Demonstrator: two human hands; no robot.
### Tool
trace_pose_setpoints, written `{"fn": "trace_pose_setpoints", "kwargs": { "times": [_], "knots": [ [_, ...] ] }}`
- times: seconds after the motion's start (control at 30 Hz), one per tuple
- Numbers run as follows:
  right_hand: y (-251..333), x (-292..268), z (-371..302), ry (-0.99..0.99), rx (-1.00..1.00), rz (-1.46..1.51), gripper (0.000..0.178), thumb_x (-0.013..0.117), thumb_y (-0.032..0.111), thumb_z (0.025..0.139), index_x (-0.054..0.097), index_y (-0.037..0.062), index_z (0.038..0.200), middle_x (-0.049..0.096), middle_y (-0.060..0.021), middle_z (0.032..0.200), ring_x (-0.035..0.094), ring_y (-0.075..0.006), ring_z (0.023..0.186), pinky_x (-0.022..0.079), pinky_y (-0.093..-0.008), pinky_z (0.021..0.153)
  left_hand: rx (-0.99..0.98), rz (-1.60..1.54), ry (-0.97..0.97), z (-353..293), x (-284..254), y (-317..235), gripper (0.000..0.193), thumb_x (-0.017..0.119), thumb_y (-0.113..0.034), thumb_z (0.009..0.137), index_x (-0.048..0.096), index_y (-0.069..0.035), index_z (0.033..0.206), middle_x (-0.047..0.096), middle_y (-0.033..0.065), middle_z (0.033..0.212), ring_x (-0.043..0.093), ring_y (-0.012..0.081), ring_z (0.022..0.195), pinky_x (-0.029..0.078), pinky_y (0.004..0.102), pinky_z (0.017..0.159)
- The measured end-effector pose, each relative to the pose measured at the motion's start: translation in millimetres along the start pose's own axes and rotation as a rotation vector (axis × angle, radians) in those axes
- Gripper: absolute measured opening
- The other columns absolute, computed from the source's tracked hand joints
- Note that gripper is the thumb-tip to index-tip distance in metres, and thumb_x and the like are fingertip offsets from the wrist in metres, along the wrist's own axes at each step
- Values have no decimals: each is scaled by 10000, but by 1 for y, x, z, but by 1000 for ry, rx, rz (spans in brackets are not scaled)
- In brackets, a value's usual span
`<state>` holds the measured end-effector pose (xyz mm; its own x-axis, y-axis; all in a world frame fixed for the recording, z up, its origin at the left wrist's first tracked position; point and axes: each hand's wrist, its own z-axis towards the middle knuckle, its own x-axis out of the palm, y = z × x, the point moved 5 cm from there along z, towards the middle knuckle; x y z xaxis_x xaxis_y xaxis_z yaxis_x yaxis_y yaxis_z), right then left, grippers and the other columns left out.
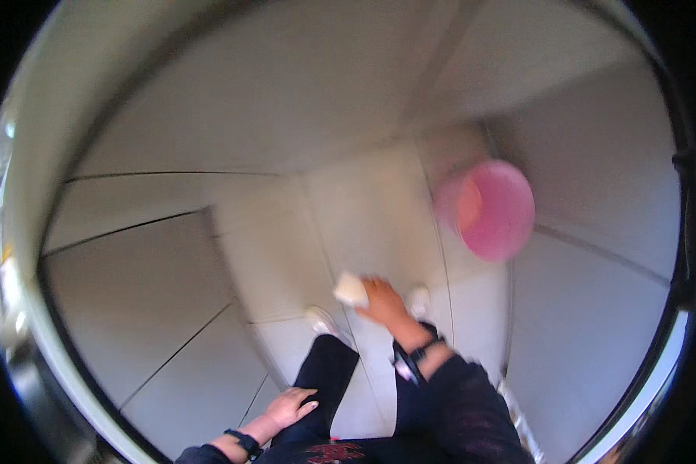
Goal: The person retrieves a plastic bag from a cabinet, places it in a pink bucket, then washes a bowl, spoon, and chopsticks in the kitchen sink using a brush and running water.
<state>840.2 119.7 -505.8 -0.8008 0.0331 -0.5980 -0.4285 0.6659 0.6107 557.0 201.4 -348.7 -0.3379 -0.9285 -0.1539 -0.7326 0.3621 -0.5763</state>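
Observation:
In front of my knees, my right hand (384,301) is closed around a small pale white thing (351,289). Blur hides its exact kind; it has a blocky shape and sticks out from the fingers to the left, above the floor. My left hand (288,407) lies on my left thigh in dark trousers (326,373), palm down with the fingers stretched out, and holds nothing. A dark band circles each wrist.
A pink bucket (503,213) stands at the right by the grey wall panels (603,309). Light floor tiles (371,209) lie ahead, with my white shoes (322,319) on them. More grey panels (162,301) with dark seams close in on the left.

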Motion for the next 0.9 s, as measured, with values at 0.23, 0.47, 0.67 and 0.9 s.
{"fn": "trace_pose_setpoints", "kwargs": {
  "times": [0.23,0.47,0.67,0.9],
  "knots": [
    [180,-157,-189,56,-396,-53,713,795,221,628,511,72,1266,568,-161,1108,557,-344,1027,495,-422,887,-61,-1121,-56,-32,-33,-137,531,554,-332,960,372,-66,1383,574,101,1206,614,191,1012,542,322,827],
    [282,-263,-251,-145,-593,-159,804,798,224,664,438,105,1373,465,-155,1285,482,-344,1160,434,-432,988,236,-1089,-400,-145,-108,-230,372,579,-241,939,487,-63,1253,601,86,1109,633,199,921,577,339,751],
    [274,-302,-274,-278,-410,-26,620,741,160,745,504,117,1317,463,-163,1343,456,-356,1226,410,-421,1021,509,-1472,-1333,-247,-303,-170,302,393,-162,1004,411,-38,1279,581,160,1143,644,270,922,591,366,718],
    [261,-283,-306,-407,-196,26,474,673,58,788,551,72,1246,511,-165,1267,590,-295,1042,516,-342,848,497,-698,-1542,-299,-443,-157,259,584,-111,926,516,0,1150,603,78,1019,585,157,881,515,301,753]
  ]
}}
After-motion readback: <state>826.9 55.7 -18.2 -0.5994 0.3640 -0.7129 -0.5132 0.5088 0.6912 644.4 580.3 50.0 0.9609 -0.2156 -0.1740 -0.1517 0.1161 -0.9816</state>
